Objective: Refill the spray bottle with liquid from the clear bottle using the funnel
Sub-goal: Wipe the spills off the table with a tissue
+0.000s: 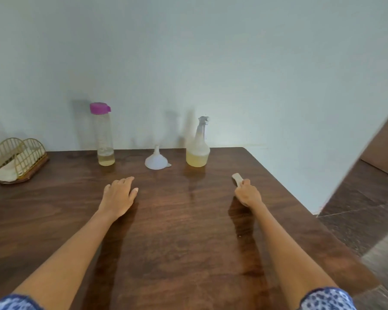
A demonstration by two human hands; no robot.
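- The spray bottle (197, 151) is seen upright near the far edge of the wooden table (170, 231), right of centre; its frosted body is filled with pale yellow liquid only in the lowest part, and the trigger head is fitted on top.
- No label, brand or writing can be read on it; the picture is soft there.
- The funnel (156, 158), white and translucent, is set mouth-down just to the left of the spray bottle, apart from it, with the spout pointing up.
- The clear bottle (104, 135) is placed further left, upright, closed with a purple lid (99, 108); a shallow layer of pale yellow liquid is held at its bottom. No print is legible on it.
- The left hand (119, 193) is laid flat on the table with fingers relaxed, nothing held, in front of the gap between clear bottle and funnel.
- The right hand (248, 194) is clenched around a small pale object (236, 177), one end of which sticks out beyond the fingers; what it is cannot be told.
- A gold wire rack (19, 156) with a white cloth (5, 171) in it is found at the far left edge of the table.
- Blue patterned sleeves (327, 298) are visible at the bottom corners.
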